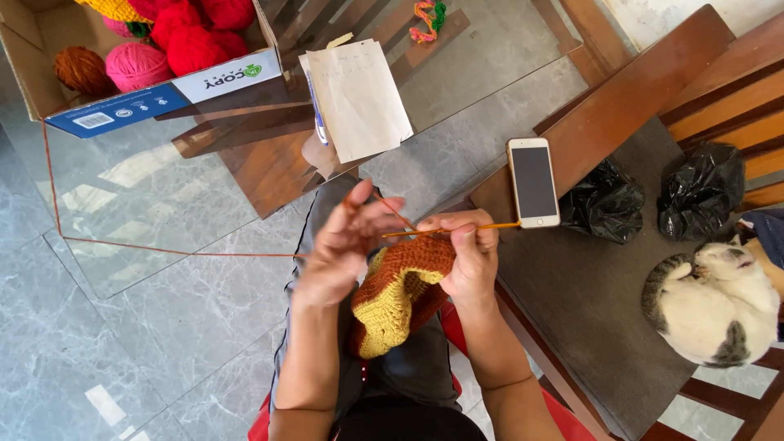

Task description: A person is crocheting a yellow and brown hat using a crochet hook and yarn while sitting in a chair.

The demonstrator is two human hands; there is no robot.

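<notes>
A crocheted piece [400, 294] in brown and yellow yarn hangs over my lap. My right hand [467, 257] pinches its top edge and holds a thin orange crochet hook [490, 227] that points right. My left hand [347, 241] is raised beside the piece, fingers spread, with a strand of brown yarn [392, 211] running over them. A thin yarn strand [163, 247] leads left across the glass table toward a cardboard box [122, 110].
The box holds several yarn balls [135, 65] in pink, red and brown. Paper sheets [359, 98] and a pen lie on the glass table [147, 196]. On the bench [588, 286] to the right are a phone [533, 181], two black bags [702, 189] and a curled-up cat [714, 302].
</notes>
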